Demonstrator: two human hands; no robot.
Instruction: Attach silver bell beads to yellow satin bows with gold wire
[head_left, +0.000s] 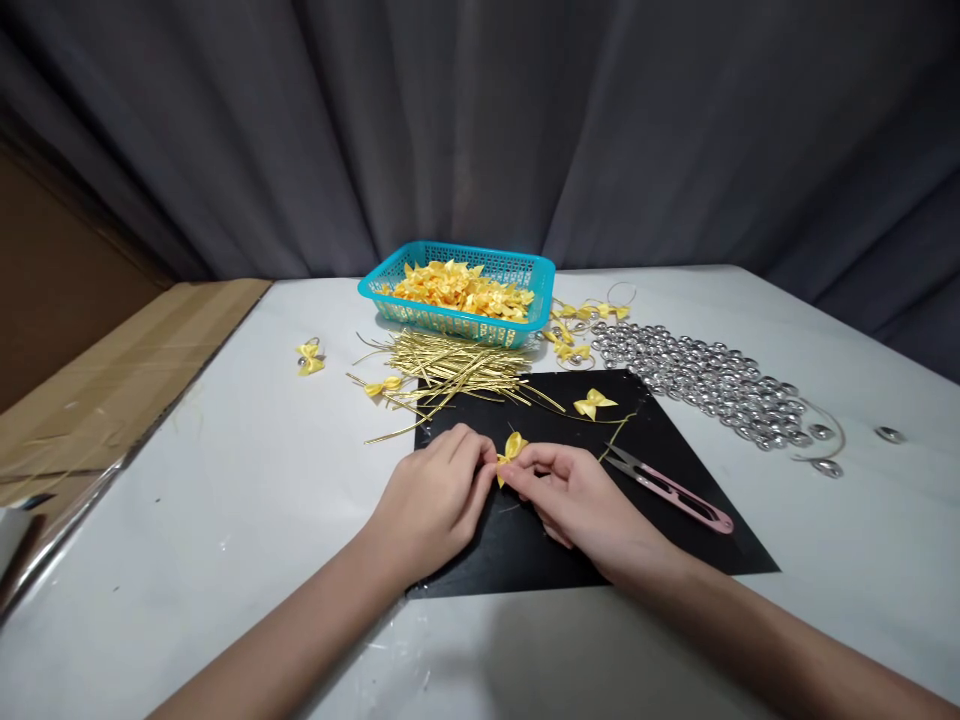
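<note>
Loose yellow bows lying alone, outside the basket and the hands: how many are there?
3: one bow far left, one by the gold wires, one on the black mat. Others near the basket are tangled.

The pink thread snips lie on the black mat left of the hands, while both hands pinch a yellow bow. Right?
Not quite. The head view shows the pink thread snips on the black mat to the right of the hands. The left hand and right hand do pinch a yellow bow.

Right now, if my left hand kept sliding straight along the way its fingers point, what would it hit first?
The left hand points right, and its fingers already pinch the yellow ribbon bow. Just past that bow come the right hand's fingers, so they would likely be met first.
</note>
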